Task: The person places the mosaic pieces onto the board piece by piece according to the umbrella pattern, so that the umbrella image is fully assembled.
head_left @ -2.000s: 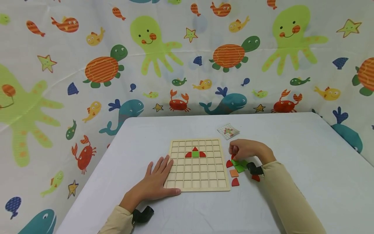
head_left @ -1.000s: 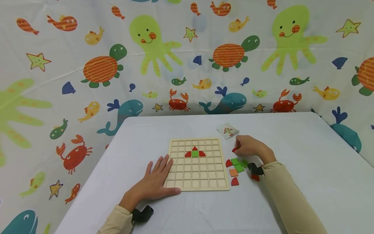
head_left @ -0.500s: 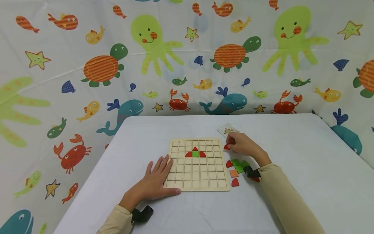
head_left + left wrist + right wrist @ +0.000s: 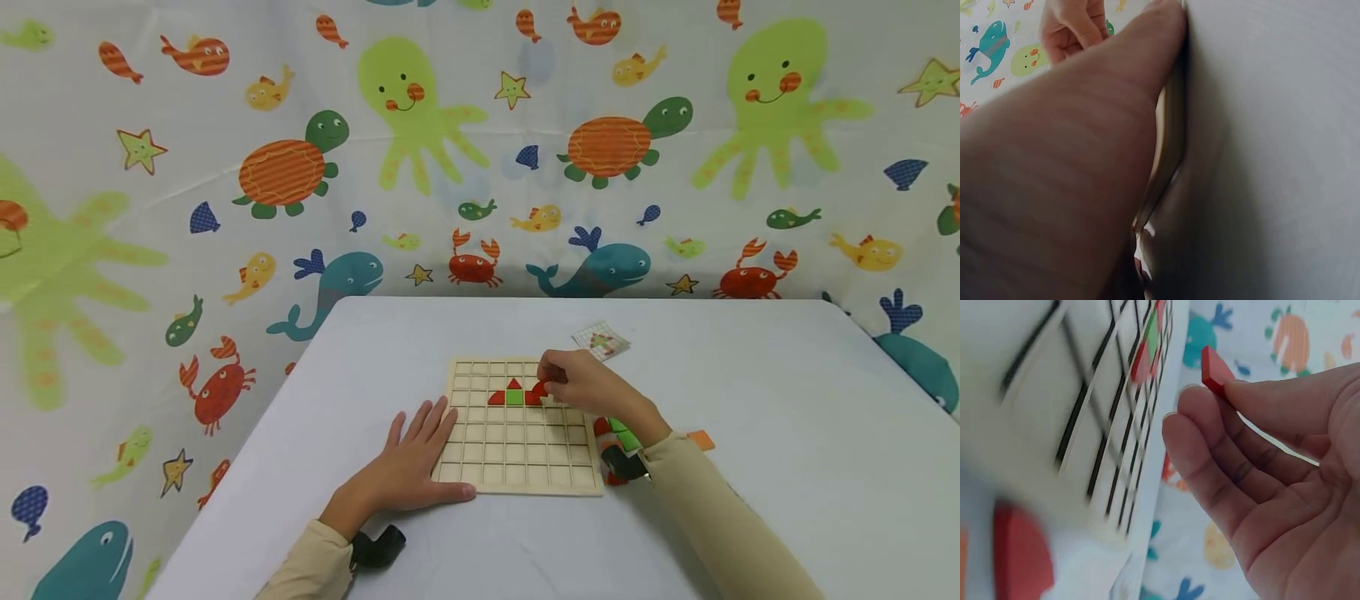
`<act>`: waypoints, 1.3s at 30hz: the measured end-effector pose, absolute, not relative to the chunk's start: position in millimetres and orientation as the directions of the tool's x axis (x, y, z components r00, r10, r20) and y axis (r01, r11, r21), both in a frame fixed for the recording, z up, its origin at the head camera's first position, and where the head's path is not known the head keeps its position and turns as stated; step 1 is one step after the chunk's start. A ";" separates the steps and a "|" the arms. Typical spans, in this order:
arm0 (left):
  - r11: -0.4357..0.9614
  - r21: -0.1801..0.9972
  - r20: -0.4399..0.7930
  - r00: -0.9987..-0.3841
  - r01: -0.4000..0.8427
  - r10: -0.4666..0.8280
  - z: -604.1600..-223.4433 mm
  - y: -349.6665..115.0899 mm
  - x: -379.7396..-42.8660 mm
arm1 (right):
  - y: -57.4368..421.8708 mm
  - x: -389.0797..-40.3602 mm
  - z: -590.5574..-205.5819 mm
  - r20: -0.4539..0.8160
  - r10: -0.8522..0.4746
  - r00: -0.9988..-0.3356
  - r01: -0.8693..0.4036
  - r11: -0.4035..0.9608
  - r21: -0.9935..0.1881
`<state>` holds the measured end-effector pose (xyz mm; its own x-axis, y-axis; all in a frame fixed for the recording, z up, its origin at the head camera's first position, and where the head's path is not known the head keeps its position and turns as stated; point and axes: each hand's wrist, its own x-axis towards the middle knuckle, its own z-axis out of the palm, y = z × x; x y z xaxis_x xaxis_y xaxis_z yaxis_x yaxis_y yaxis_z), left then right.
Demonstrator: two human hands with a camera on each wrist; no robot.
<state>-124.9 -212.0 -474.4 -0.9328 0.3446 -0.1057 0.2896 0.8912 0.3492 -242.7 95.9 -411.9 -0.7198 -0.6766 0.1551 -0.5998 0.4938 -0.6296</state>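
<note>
My right hand point(image 4: 581, 379) pinches a red tile point(image 4: 1215, 370) between thumb and fingers, over the upper right part of a wooden grid board point(image 4: 517, 477). On the board, a green square tile point(image 4: 513, 397) has a red triangle point(image 4: 513, 384) above it and a red quarter-round tile point(image 4: 497, 399) at its left. The red tile at its right point(image 4: 532, 400) overlaps the held one in the head view. Fingers spread, my left hand point(image 4: 412, 467) rests at the board's near left corner, thumb along the front edge; the board's side point(image 4: 1174, 119) shows beneath it.
Loose tiles lie right of the board, partly hidden by my right wrist: green point(image 4: 624, 435), red point(image 4: 602, 426), and orange point(image 4: 701, 439) beyond the sleeve. A printed pattern card point(image 4: 611, 343) lies behind the board. A sea-animal curtain point(image 4: 450, 150) hangs past the white table's far edge.
My right hand has picked up the red tile from right of the board and carried it left over the grid. The left hand keeps its place. An orange tile now shows beside the right sleeve.
</note>
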 end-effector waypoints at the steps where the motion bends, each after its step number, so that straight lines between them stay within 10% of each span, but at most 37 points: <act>1: 0.893 0.346 -0.108 -0.933 0.288 0.343 -475.0 -211.6 -124.5 | 91.3 -241.0 -411.8 0.168 -0.693 -0.701 -0.619 0.474 -0.626; 21: 0.881 0.365 -0.102 -0.928 0.301 0.359 -477.3 -210.7 -120.8 | 15.4 -229.4 -413.9 0.251 -0.800 -0.545 -0.782 0.376 -0.497; 39: 0.874 0.372 -0.099 -0.924 0.311 0.370 -470.4 -214.1 -122.2 | -1.2 -225.8 -424.5 0.144 -0.787 -0.599 -0.748 0.486 -0.452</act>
